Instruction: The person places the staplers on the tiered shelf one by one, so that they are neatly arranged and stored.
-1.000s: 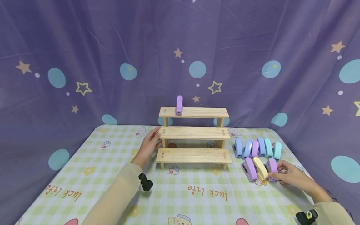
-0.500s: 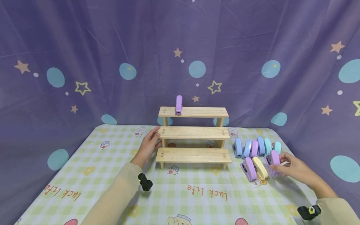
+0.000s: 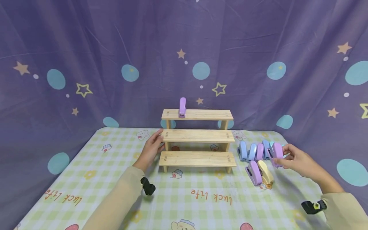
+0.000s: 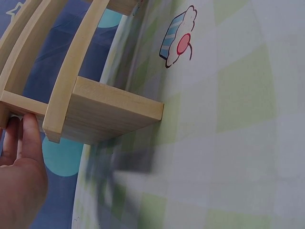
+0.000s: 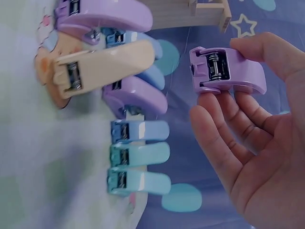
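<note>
Over the near edge of the checked tablecloth (image 3: 212, 183), toward its left corner: one left sleeve (image 3: 115, 198), with one black wrist device (image 3: 148, 187) at the cuff. Beyond that, one left hand (image 3: 150, 150), with fingers nearly straight and tips touching the left end of the middle tier (image 3: 198, 135). Next, midway between the left and right edges of the cloth, one wooden stand (image 3: 197, 158) of three tiers. On its top tier (image 3: 210, 114), toward the left end, one upright purple stapler (image 3: 182, 108).

Near the right edge of the cloth, a back row of six staplers, from left to right: two blue staplers (image 3: 242, 150), one purple, one more blue, two teal staplers (image 5: 140, 155); the teal pair largely hidden in the head view, in plain sight in the right wrist view. In front of that row, two more: one purple, just beside one cream stapler (image 3: 265, 172). To the right, one right hand (image 3: 300, 163), pinching one held purple stapler (image 3: 278, 153) between thumb and fingers, raised above the cloth. Ten in all: four purple, three blue, two teal, one cream. Farthest right, one right sleeve (image 3: 343, 207) with a second black device.
</note>
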`<act>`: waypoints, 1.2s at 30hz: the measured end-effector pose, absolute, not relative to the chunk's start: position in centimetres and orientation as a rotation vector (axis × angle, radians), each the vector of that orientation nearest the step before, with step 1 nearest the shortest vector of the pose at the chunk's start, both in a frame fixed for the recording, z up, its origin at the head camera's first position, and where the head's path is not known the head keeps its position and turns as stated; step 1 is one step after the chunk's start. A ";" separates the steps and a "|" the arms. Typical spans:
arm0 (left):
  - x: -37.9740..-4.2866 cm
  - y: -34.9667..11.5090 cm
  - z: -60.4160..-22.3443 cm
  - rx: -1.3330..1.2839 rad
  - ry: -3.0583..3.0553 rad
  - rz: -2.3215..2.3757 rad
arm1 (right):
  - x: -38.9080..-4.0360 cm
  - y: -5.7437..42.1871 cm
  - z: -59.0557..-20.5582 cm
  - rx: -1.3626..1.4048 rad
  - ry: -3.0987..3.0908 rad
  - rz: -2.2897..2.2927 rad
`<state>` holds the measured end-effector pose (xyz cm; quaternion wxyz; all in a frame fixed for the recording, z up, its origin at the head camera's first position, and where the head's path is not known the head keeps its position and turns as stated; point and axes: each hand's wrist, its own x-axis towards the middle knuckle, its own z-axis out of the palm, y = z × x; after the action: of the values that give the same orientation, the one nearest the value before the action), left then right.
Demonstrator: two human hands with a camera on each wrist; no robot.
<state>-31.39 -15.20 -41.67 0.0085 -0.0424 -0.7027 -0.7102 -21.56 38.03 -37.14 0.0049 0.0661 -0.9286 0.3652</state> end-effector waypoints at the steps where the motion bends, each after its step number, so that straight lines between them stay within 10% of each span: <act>1: -31.4 -15.2 -41.6 -0.135 -2.196 -2.219 | -21.7 37.9 -36.9 0.212 -2.913 1.130; 36: -31.4 -15.4 -41.8 -0.152 -2.203 -2.228 | -29.7 24.7 -31.6 0.549 -2.733 1.243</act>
<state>-31.40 -15.35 -41.75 0.0024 -0.0486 -0.7023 -0.7103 -29.74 24.74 -31.63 0.0447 0.1797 -0.8946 0.4067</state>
